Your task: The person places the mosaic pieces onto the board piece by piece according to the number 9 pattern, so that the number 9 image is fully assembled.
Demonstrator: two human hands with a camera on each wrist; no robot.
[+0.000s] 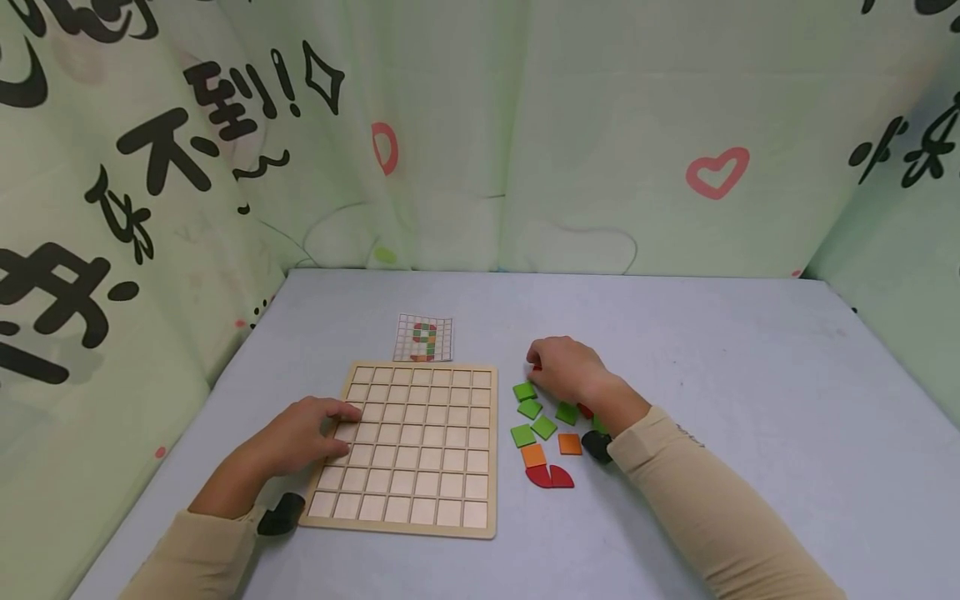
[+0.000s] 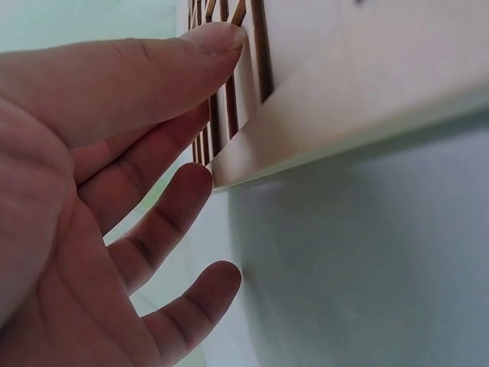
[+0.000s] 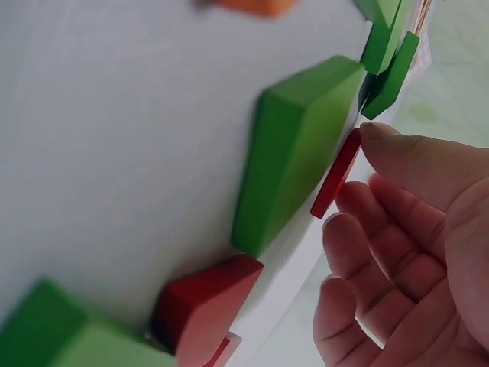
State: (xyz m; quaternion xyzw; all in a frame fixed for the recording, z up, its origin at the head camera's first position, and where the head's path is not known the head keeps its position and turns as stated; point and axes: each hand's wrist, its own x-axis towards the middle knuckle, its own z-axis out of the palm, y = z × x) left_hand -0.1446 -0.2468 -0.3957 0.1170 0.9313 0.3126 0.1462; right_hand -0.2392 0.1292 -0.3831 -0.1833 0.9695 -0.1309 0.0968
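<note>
The wooden grid board [image 1: 489,450] lies flat at the centre left. Over its left edge reaches my left hand [image 1: 296,433], thumb and index finger apart on the grid; in the left wrist view the other fingers [image 2: 218,283] spread loosely beside the rim. Right of the board, my right hand [image 1: 570,369] is low over the far end of a group of coloured pieces. Between its thumb and fingers it pinches a thin red piece [image 3: 336,174], mostly hidden by the hand in the head view. A thick green piece [image 3: 294,153] stands right beside it.
Several green tiles [image 1: 543,427], two orange squares [image 1: 570,444] and red quarter-round pieces [image 1: 561,477] lie between the board and my right forearm. A small pattern card [image 1: 405,337] with a coloured figure sits behind the board. A printed curtain [image 1: 600,150] surrounds the table.
</note>
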